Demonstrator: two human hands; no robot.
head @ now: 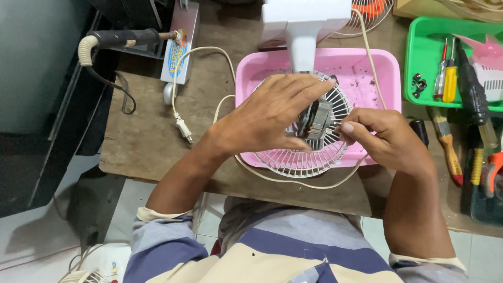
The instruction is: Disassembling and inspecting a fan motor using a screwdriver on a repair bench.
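A small white desk fan lies over a pink tray (367, 78), its round rear grille (304, 160) facing up and its white stand (304, 26) pointing away from me. The bare motor (316, 121) sits at the grille's middle. My left hand (267, 115) spreads over the grille and grips the motor from the left. My right hand (380, 137) pinches at the motor's right side, fingers closed; what they hold is hidden. The fan's cream cord (209, 52) loops left to a plug (183, 128).
A green tray (419, 63) at right holds screwdrivers (448, 78) and small black parts. A paintbrush (448, 141) and more hand tools lie right of it. A soldering iron (126, 37) rests at the back left. The wooden bench edge (157, 175) runs near my body.
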